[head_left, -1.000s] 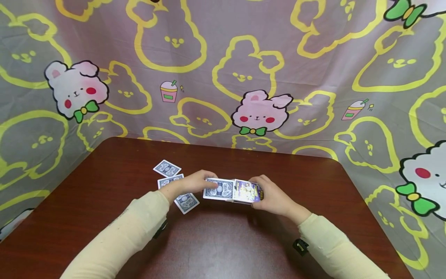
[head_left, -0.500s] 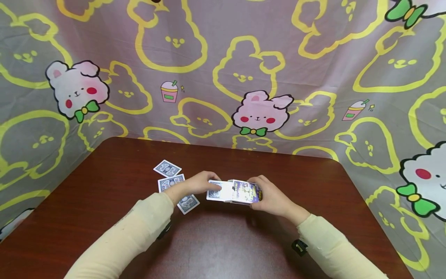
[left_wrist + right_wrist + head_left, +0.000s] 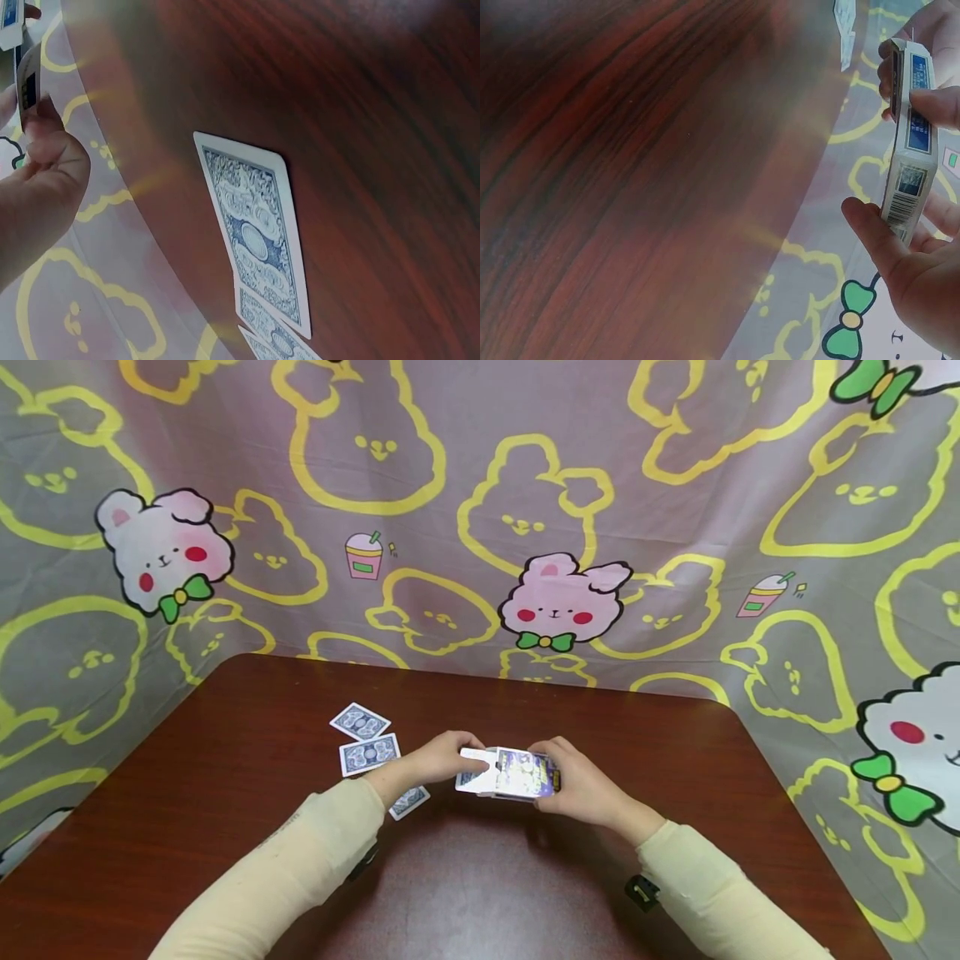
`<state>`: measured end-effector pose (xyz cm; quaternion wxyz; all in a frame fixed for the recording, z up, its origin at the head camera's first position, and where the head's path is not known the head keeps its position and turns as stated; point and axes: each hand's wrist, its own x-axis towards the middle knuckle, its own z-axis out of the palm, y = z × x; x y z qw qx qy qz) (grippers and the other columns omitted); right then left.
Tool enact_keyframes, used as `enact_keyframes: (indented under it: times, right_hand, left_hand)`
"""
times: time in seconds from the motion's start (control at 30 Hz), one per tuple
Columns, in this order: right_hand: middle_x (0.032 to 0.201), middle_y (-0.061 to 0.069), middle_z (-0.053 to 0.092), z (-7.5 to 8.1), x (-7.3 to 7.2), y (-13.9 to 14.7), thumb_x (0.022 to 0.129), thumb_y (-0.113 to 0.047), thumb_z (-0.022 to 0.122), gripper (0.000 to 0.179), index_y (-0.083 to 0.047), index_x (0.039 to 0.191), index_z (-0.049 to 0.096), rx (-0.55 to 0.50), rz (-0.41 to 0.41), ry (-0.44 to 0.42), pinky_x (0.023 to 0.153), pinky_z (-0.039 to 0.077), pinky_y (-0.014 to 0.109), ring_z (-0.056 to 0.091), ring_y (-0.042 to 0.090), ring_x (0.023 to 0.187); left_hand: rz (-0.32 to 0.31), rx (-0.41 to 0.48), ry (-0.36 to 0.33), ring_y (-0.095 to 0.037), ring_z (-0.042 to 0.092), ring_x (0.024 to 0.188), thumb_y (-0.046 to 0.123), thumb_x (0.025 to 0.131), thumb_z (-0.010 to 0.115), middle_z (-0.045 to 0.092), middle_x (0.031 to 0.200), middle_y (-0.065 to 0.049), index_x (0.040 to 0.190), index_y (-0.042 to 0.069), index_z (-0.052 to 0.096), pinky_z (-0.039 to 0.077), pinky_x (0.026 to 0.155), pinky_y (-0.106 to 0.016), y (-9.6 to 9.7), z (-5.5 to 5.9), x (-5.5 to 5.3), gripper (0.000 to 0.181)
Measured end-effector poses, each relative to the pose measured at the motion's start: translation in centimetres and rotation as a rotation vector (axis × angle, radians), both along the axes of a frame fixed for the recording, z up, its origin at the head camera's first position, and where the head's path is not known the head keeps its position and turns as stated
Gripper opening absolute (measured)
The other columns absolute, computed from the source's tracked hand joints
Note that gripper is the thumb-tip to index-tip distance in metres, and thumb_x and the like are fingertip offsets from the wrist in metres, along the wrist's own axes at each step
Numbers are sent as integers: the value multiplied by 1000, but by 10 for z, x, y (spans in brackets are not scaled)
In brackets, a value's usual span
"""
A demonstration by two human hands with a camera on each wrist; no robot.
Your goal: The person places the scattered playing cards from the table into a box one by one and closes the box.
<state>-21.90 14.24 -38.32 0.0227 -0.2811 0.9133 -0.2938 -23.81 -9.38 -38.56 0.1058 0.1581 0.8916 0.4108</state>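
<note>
My left hand (image 3: 438, 757) pinches a playing card (image 3: 470, 779) with a blue patterned back, thumb on its upper face. The card's right part is hidden inside the mouth of a purple and yellow card box (image 3: 525, 773). Around the other end of that box, my right hand (image 3: 588, 787) grips it above the table. In the right wrist view the box (image 3: 909, 161) shows its narrow side with blue panels and a barcode, between the right thumb and fingers. The left wrist view catches the held card (image 3: 28, 86) from its edge, slightly bent, at the left hand (image 3: 49, 161).
Several blue-backed cards lie face down left of my hands: one farthest back (image 3: 360, 722), a middle card (image 3: 367, 755), and a nearer card (image 3: 409, 800) partly covered by my left forearm. A patterned cloth (image 3: 420, 543) hangs behind the brown table (image 3: 480, 893).
My left hand has moved right with the card, and less of the card shows outside the box. The right hand and box have shifted only slightly left.
</note>
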Motion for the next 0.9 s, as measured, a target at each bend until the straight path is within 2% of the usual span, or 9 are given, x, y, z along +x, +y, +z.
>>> enact_keyframes:
  times: [0.1, 0.3, 0.37, 0.53, 0.77, 0.9]
  right_hand:
    - [113, 4, 52, 1, 0, 0, 65, -17, 75, 61, -7, 121, 52, 3, -3, -3, 76, 43, 27, 50, 16, 93]
    - [110, 4, 52, 2, 2, -1, 65, -16, 76, 60, -7, 120, 53, -6, 0, -6, 76, 43, 28, 50, 16, 91]
    - [110, 5, 52, 2, 3, -2, 65, -16, 76, 60, -7, 120, 53, -6, 4, -9, 75, 43, 27, 50, 17, 91]
    - [111, 5, 52, 3, 3, -2, 66, -16, 76, 61, -7, 121, 52, -4, -2, -23, 74, 43, 27, 50, 16, 91]
    - [112, 4, 52, 3, 3, -1, 67, -17, 76, 61, -8, 121, 52, -2, -7, -19, 75, 44, 27, 50, 16, 92]
    - [111, 4, 52, 2, 2, -1, 65, -16, 76, 60, -7, 120, 53, -10, 4, -4, 75, 43, 26, 50, 16, 92]
  left_hand:
    - [31, 26, -10, -12, 52, 82, 20, 80, 69, 65, 94, -9, 101, 1, 65, 43, 75, -22, 3, -2, 1, 28]
    - [41, 171, -168, -8, 55, 68, 16, 85, 65, 62, 88, -9, 111, -7, 56, 49, 60, -20, 10, -8, 4, 36]
    - [33, 191, -188, -8, 56, 66, 15, 86, 63, 62, 87, -10, 114, -9, 53, 49, 58, -21, 11, -9, 5, 38]
    - [23, 214, -205, -8, 56, 67, 16, 88, 60, 63, 87, -10, 115, -8, 54, 50, 60, -21, 12, -10, 6, 36]
    - [-3, 316, -301, -11, 59, 77, 8, 89, 54, 62, 100, -16, 125, -10, 48, 54, 73, -28, 5, -12, 3, 40]
    - [-11, 363, -330, -11, 60, 77, 6, 87, 55, 62, 101, -16, 124, -13, 47, 54, 76, -29, 3, -12, 3, 43]
